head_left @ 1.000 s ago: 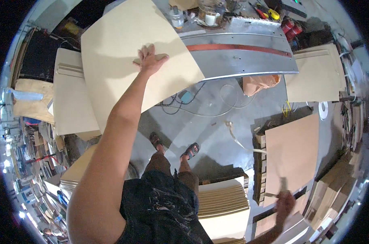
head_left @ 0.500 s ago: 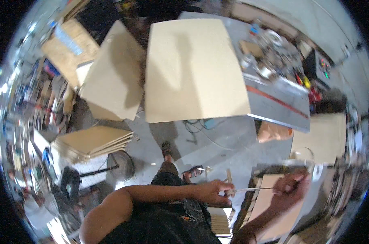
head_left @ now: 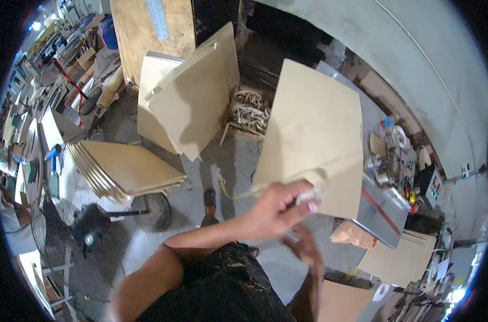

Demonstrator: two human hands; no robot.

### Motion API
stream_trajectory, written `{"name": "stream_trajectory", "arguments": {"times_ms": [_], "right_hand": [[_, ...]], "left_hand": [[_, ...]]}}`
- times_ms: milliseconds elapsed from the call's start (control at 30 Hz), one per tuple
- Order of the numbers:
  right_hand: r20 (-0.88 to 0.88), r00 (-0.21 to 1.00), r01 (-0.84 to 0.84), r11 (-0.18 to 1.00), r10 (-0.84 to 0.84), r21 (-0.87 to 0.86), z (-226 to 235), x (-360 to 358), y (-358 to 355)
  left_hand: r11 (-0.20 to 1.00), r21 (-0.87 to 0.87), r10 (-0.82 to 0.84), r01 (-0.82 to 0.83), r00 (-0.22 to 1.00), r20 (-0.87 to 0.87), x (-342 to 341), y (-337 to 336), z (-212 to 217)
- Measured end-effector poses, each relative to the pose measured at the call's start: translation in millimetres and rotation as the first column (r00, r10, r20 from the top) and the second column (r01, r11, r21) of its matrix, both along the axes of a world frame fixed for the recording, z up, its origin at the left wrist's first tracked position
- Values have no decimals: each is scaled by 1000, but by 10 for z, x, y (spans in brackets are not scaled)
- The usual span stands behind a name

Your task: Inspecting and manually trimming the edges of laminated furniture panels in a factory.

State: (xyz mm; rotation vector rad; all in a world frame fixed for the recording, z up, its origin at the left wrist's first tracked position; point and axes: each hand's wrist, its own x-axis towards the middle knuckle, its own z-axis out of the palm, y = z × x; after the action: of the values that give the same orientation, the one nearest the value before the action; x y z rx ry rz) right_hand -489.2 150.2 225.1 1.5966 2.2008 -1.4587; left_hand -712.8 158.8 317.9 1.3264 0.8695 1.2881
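Note:
My left hand (head_left: 273,213) is raised in front of the large cream board (head_left: 322,115) and closed on a crumpled pale strip (head_left: 306,197), which looks like peeled tape. One end of the strip trails leftward, curling above the floor. Its bunched part sticks out between the thumb and fingers. Just below and to the right is my right hand (head_left: 308,248), somewhat blurred, its fingers apart and nothing visible in them. The cream board lies tilted on the grey worktable (head_left: 381,217).
More cream boards (head_left: 193,99) lean upright at the back, beside a box of curled strips (head_left: 249,112). At left lies a board stack (head_left: 128,169) near a pedestal fan (head_left: 88,231). Tape rolls and tools crowd the table's right side, near a control box (head_left: 431,185).
My left hand has risen with the strip, which was stretched between both hands. My right hand has moved left, apart from the strip. The view has turned rightward.

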Motion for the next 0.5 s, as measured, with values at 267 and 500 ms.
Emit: {"name": "stream_trajectory", "arguments": {"times_ms": [267,500], "right_hand": [[80,895,431,896,-440,102,-1972,-138,-521],[245,-104,886,-202,-964,-418,-2872,171,-1754]], "left_hand": [[967,90,244,-237,967,-71,-1676,1611,552],[892,372,324,-255,937,-133,-2111,2829,1076]]}}
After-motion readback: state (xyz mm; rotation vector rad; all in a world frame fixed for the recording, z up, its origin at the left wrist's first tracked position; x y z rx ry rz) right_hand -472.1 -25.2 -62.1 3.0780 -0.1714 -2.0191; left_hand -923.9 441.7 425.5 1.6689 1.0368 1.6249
